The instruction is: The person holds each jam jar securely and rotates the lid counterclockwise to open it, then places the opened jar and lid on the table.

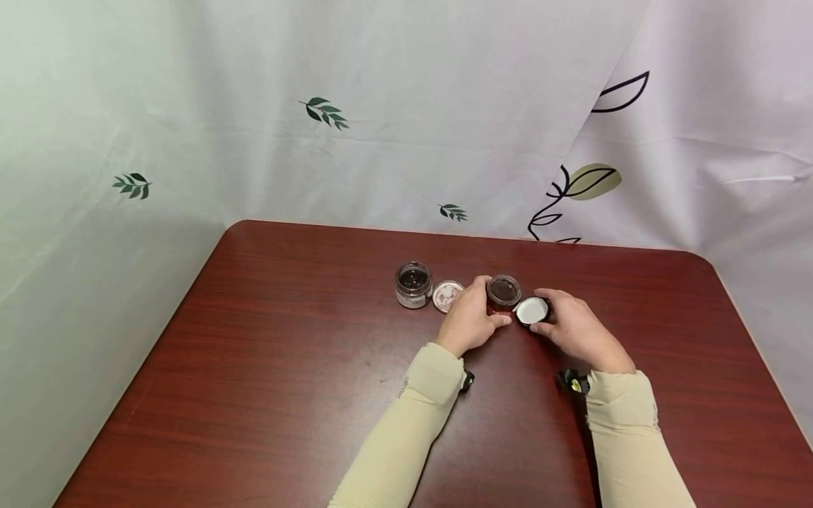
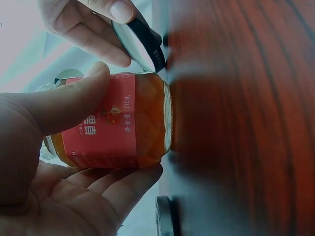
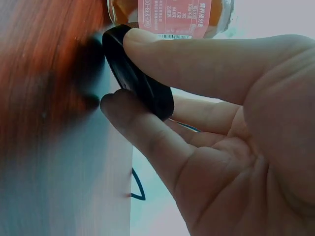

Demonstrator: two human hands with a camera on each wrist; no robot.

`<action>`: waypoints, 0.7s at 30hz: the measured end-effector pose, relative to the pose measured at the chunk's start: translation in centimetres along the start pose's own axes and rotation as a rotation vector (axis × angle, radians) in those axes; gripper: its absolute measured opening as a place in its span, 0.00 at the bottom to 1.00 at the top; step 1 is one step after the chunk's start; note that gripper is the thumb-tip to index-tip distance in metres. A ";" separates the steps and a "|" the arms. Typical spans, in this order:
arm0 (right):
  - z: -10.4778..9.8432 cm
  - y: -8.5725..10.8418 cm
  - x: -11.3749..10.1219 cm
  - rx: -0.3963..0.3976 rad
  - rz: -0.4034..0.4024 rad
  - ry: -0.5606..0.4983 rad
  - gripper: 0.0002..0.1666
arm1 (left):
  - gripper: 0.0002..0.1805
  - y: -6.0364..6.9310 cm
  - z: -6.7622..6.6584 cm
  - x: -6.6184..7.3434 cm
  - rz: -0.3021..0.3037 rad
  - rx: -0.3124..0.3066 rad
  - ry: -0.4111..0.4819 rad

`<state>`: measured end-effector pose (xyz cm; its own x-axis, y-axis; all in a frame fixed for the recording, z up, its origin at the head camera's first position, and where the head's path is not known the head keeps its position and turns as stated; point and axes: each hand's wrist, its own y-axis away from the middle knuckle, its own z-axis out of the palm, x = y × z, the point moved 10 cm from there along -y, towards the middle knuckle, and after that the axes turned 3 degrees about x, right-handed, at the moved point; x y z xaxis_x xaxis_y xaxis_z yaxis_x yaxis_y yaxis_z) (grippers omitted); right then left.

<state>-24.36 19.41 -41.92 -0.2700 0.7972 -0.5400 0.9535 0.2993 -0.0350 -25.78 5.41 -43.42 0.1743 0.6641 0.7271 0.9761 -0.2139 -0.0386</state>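
Observation:
My left hand (image 1: 468,319) grips an open glass jar (image 1: 504,291) that stands upright on the table. A red label (image 2: 103,132) with white lettering wraps the jar, and orange-brown contents show through the glass in the left wrist view. Just to its right, my right hand (image 1: 576,330) pinches a black screw lid (image 3: 135,73) between thumb and fingers. The lid is tilted, its white inner side facing up toward the head camera. In the right wrist view the lid is close beside the jar; whether they touch, I cannot tell.
Left of my left hand, a second open jar (image 1: 413,288) with dark contents stands on the reddish-brown wooden table (image 1: 286,367). Another lid (image 1: 446,295) lies beside it, pale inside up, partly behind my hand. A white curtain (image 1: 381,169) with leaf prints hangs behind the table.

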 end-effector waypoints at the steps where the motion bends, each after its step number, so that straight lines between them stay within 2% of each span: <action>1: 0.0 0.0 -0.1 0.003 -0.010 0.013 0.34 | 0.38 0.0 0.0 0.0 -0.004 -0.001 -0.001; 21: 1.0 0.1 -0.2 0.001 -0.043 0.070 0.31 | 0.38 0.0 -0.2 0.0 -0.014 0.004 0.006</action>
<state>-24.07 18.79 -42.67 -0.3196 0.8181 -0.4781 0.9409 0.3336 -0.0581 -25.76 5.29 -43.30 0.1596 0.6630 0.7314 0.9789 -0.2020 -0.0306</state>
